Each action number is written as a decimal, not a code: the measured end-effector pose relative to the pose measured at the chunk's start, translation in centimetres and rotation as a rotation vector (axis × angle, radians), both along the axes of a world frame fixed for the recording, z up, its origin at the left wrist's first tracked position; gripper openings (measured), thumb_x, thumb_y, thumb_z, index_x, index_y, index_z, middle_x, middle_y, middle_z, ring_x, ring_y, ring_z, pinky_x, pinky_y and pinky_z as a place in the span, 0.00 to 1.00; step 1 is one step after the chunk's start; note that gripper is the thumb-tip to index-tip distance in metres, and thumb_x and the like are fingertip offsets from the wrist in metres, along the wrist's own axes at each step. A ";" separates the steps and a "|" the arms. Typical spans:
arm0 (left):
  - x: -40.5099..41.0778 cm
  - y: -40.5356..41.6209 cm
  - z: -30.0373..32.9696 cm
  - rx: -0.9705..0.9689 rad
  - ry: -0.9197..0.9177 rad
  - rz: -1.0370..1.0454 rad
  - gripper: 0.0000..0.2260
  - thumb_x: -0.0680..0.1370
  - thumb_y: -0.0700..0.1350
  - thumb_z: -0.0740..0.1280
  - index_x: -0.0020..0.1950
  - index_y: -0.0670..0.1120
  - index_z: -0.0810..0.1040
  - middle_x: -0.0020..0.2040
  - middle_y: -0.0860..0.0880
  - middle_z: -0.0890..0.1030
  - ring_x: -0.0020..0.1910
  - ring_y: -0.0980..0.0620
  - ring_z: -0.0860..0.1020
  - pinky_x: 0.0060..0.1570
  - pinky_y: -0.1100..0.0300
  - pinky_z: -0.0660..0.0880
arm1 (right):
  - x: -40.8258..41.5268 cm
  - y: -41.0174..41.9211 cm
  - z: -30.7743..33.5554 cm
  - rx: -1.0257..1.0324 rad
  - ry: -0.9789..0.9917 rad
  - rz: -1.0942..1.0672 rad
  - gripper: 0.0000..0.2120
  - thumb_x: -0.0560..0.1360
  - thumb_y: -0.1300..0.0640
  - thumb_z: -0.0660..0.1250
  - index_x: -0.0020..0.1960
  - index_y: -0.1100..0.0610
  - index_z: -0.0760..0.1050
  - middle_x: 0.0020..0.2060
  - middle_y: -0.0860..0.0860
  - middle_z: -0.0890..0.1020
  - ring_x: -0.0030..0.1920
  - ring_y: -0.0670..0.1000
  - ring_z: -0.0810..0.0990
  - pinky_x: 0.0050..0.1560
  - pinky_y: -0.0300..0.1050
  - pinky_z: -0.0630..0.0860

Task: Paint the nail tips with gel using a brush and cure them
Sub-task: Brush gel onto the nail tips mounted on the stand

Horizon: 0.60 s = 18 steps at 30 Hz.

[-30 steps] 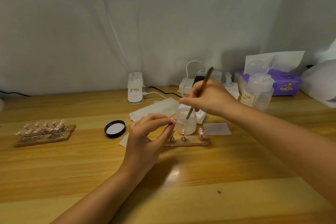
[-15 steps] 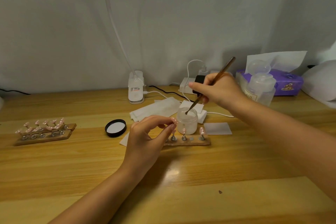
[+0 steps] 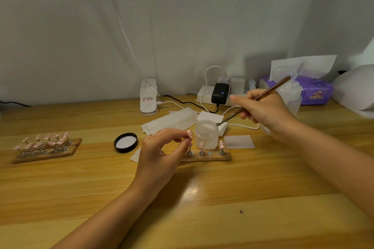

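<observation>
Gel may drip off the brush pinched by the right hand at the jar rim before reaching the nail tip the left hand pinches

Right hand holds brush — tip at jar rim.

Purple tissue box back right, black charger on white power strip, wooden desk

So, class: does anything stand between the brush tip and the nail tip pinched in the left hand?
Only the open jar. The brush tip sits at its right rim; the nail tip in the left hand is just left of it.
</observation>
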<state>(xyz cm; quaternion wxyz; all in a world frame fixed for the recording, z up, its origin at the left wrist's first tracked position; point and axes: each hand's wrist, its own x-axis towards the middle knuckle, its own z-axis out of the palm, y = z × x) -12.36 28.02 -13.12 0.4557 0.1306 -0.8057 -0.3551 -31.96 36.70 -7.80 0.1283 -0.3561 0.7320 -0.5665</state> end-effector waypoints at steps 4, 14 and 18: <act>0.0 0.0 0.0 -0.004 -0.005 0.000 0.09 0.70 0.42 0.68 0.46 0.54 0.78 0.41 0.57 0.81 0.43 0.59 0.78 0.44 0.70 0.73 | 0.0 0.2 0.0 -0.046 0.013 -0.021 0.13 0.73 0.53 0.68 0.33 0.56 0.72 0.22 0.47 0.75 0.20 0.38 0.73 0.23 0.29 0.68; 0.0 -0.1 0.0 -0.021 -0.022 0.032 0.14 0.70 0.35 0.70 0.46 0.55 0.78 0.41 0.58 0.80 0.43 0.60 0.78 0.44 0.71 0.73 | 0.0 0.6 -0.9 -0.047 -0.043 -0.022 0.14 0.73 0.53 0.68 0.31 0.56 0.71 0.22 0.48 0.75 0.20 0.39 0.71 0.23 0.29 0.68; 0.0 -0.1 0.0 -0.017 -0.031 0.033 0.14 0.70 0.37 0.70 0.47 0.56 0.78 0.41 0.58 0.81 0.43 0.58 0.78 0.44 0.70 0.73 | -0.1 1.2 -0.8 -0.078 -0.050 -0.063 0.13 0.74 0.52 0.67 0.33 0.55 0.72 0.24 0.49 0.76 0.26 0.43 0.72 0.28 0.34 0.69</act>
